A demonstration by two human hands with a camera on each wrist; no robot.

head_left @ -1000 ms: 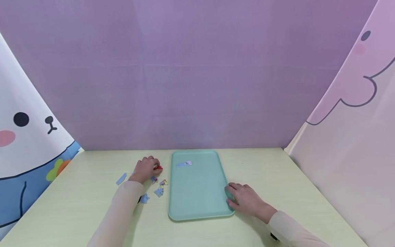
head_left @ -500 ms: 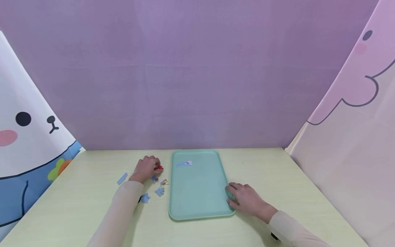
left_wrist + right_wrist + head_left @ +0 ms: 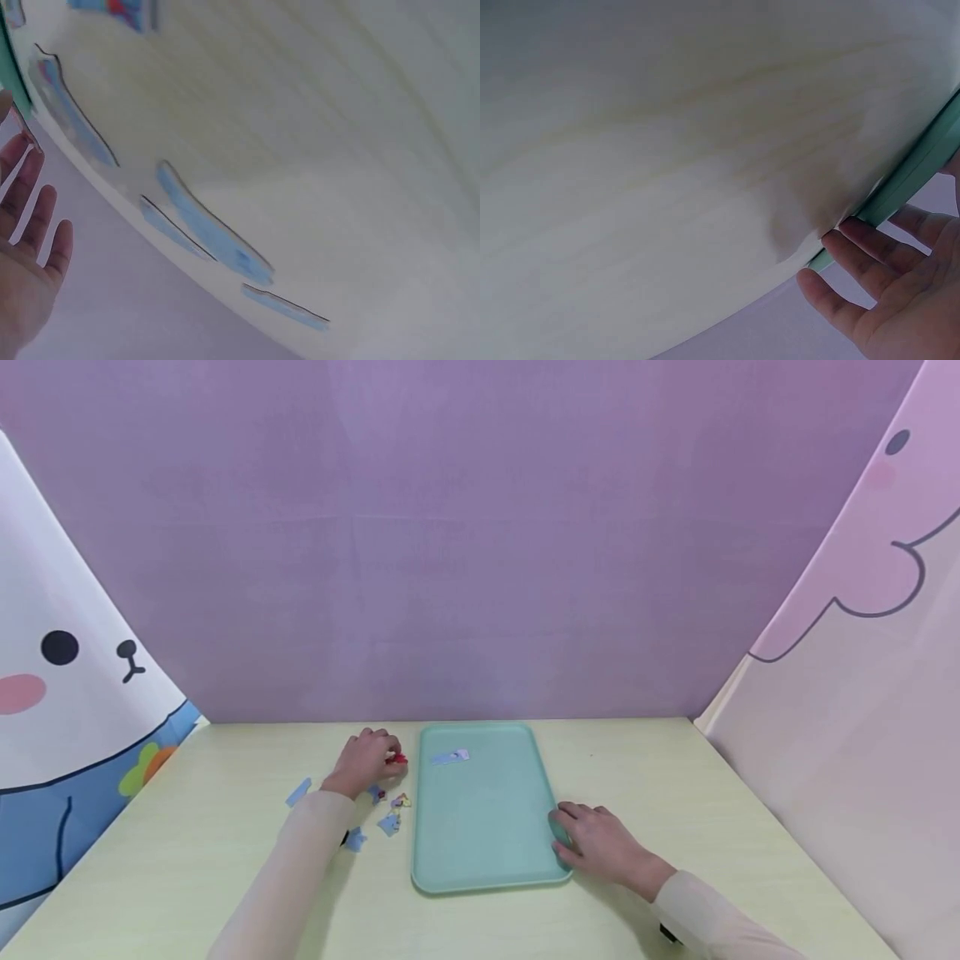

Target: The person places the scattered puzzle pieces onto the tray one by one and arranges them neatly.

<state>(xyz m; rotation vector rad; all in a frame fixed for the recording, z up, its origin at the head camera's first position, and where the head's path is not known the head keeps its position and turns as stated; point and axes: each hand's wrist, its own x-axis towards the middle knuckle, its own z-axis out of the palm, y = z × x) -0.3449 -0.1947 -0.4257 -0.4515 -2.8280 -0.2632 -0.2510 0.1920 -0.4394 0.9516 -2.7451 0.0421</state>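
My left hand (image 3: 365,758) pinches a small red puzzle piece (image 3: 399,759) between thumb and fingers, just left of the tray. In the left wrist view that piece (image 3: 27,131) shows only as a thin edge at the fingertips. My right hand (image 3: 602,845) holds the right rim of the light green tray (image 3: 487,827), its fingers bent over the edge. The right wrist view shows the fingertips (image 3: 832,238) against the tray's side wall. Inside the tray, near its far left corner, lies a pale blue and lilac strip piece (image 3: 450,757).
Several loose picture pieces lie left of the tray, among them a blue piece (image 3: 389,824), a yellow-and-purple piece (image 3: 402,801) and a blue strip (image 3: 298,792). The left wrist view shows more blue strips (image 3: 214,225). A purple cloth (image 3: 480,543) hangs behind the table.
My left hand has moved a little forward and right with the red piece, nearer the tray's left edge. My right hand stays at the right rim.
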